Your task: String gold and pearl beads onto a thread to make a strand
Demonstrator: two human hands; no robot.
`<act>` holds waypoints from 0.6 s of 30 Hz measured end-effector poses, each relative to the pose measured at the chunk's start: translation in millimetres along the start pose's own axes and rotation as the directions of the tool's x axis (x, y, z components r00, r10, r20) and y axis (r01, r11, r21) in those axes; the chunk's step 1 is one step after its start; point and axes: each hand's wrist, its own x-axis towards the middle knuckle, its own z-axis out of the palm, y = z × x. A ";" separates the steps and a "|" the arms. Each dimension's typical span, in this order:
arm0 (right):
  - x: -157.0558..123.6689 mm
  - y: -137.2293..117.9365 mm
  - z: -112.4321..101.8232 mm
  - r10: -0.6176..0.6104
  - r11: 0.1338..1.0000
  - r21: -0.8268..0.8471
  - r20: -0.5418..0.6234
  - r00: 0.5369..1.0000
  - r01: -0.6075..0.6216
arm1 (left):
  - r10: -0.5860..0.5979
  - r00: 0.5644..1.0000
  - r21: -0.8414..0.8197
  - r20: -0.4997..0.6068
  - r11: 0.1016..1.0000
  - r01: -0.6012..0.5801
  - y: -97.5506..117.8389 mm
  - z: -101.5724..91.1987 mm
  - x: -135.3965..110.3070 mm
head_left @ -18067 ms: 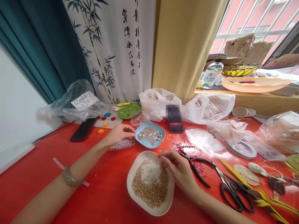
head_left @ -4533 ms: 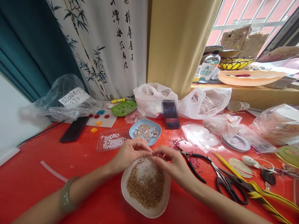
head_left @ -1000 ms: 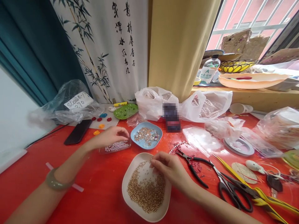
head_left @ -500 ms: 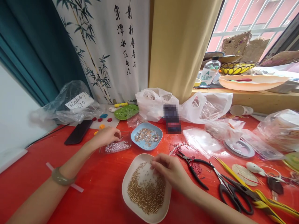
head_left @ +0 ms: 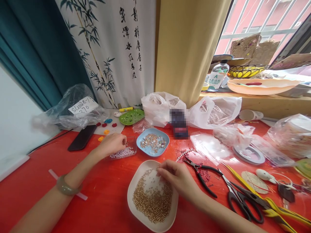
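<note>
Left hand [head_left: 112,144] moved onto 1 pearl tray [head_left: 124,152], grip unclear | right hand [head_left: 176,176] pinched over 1 white dish [head_left: 129,198]

Bead dish [head_left: 129,198] nearest, pearl tray [head_left: 133,147] behind-left, small dish [head_left: 163,150] behind, pliers [head_left: 201,171] and scissors [head_left: 240,199] right

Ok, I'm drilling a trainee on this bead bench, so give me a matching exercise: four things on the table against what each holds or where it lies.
Things:
1 white dish
2 clear tray
3 blue dish
4 black-handled pliers

Descriptions:
A pale pearls, left hand over it
B mixed beads, no hand at it
C gold beads, right hand over its rim
D bare on the red table, next to the scissors

Pairs: 1-C, 2-A, 3-B, 4-D.
</note>
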 end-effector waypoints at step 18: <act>-5.9 -7.0 2.1 -0.005 0.997 0.079 -0.040 0.999 0.008 | 0.349 0.915 -0.971 0.203 0.195 0.141 74.5 0.1 -26.6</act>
